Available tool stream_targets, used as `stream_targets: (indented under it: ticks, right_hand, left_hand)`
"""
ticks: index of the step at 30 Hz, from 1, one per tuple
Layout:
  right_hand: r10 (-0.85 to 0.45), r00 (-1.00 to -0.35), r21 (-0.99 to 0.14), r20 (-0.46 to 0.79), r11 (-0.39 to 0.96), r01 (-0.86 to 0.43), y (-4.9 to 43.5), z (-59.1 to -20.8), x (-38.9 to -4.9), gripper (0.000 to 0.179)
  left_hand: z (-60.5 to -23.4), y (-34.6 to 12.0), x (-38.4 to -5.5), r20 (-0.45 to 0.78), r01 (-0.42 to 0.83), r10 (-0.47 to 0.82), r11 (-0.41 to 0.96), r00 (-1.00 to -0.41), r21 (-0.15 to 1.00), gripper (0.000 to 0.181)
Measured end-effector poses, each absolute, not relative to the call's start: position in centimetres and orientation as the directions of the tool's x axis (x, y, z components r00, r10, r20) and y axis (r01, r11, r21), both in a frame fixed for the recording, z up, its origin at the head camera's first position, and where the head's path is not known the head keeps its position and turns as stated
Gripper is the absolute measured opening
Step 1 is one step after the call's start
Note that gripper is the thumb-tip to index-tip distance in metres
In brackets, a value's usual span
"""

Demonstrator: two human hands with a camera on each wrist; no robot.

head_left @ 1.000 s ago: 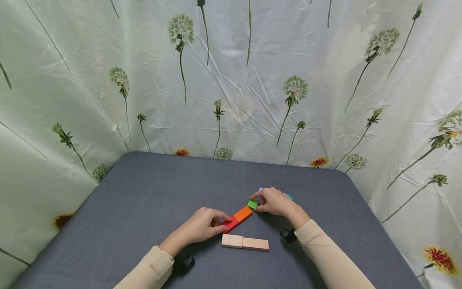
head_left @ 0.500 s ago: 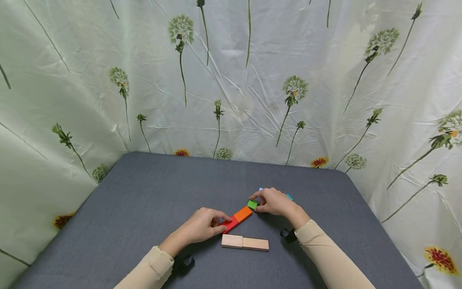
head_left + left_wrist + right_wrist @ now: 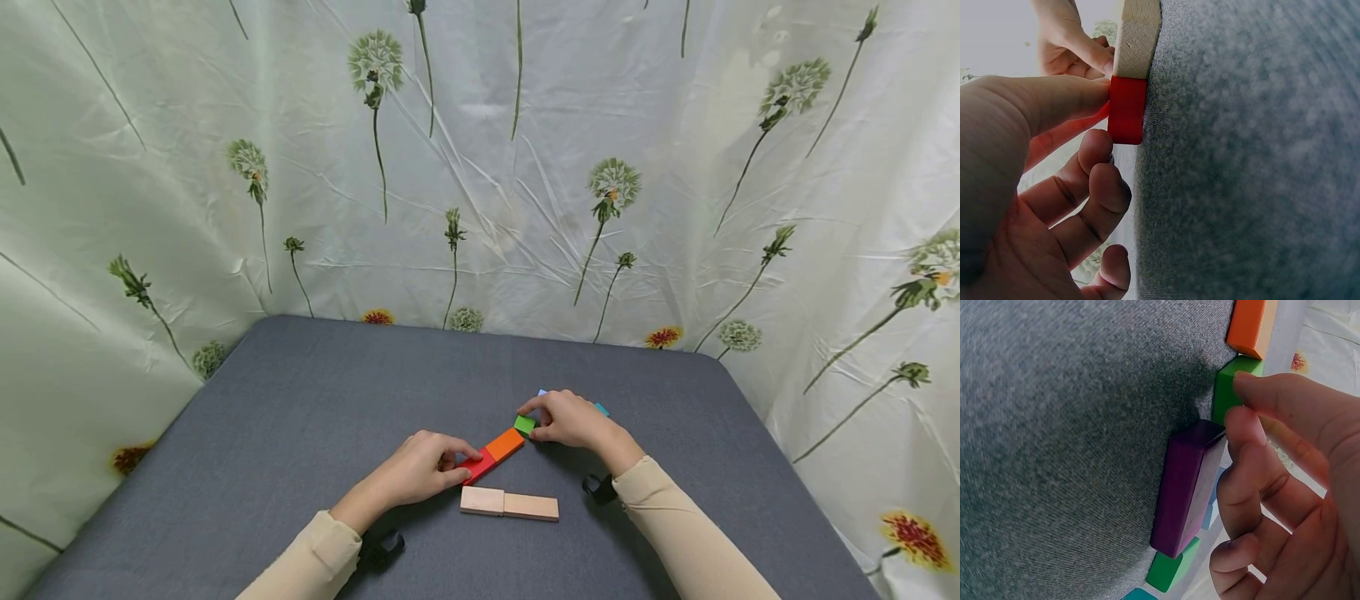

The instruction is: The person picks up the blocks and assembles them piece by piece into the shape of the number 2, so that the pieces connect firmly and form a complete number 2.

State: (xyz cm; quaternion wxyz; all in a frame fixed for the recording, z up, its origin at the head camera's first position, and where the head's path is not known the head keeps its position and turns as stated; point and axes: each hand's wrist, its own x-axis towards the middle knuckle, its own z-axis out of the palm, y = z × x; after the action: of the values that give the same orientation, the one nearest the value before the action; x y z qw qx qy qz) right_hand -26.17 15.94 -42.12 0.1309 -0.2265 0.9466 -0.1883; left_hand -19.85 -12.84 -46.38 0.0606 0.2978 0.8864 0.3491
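Observation:
My left hand [image 3: 422,468] pinches a red block [image 3: 477,467] between thumb and index finger. End to end with it lies an orange block [image 3: 505,445]. Just past the orange one is a bright green block [image 3: 525,426], which my right hand [image 3: 573,419] holds with thumb and index finger. The right wrist view shows the thumb [image 3: 1260,387] against that block's side, the other fingers loosely bent. A purple block [image 3: 1182,487] lies beneath this hand, hidden from the head view.
Two plain wooden blocks [image 3: 510,504] lie in line nearer the body. Beyond the purple block are a second green block [image 3: 1172,569], a light blue block [image 3: 1208,515] and a teal block [image 3: 1140,594]. A floral curtain [image 3: 480,167] borders the grey table [image 3: 375,375].

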Motion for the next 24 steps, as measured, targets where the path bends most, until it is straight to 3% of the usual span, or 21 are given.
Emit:
stream_targets:
  ticks: [24]
  right_hand:
    - [-0.416, -0.9, -0.473, -0.128, 0.824, -0.313, 19.4, -40.1, -26.9, 0.031]
  left_hand:
    - [-46.4, -12.9, -19.9, 0.078, 0.478, 0.572, 0.595, -0.816, 0.646, 0.022]
